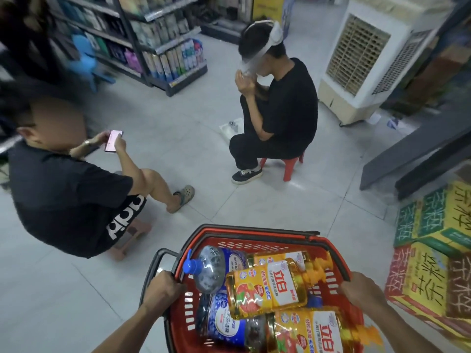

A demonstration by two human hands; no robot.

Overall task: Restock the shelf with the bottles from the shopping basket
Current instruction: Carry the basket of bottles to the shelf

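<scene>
On opposite rims of the red plastic shopping basket (pixel 254 244), left hand (pixel 165 286) and right hand (pixel 362 291) clamp, steadying yellow plastic bottles (pixel 270 286).

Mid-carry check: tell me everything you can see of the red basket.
The basket is red plastic with slotted walls and dark handles, one folded along the far rim, one sticking out at the left. It is low in the view, over a pale tiled floor. The left hand grips its left edge by the handle; the right hand grips the right rim. Inside, bottles lie piled on their sides, some yellow, some clear with blue labels. The frame cuts off its near end.
</scene>
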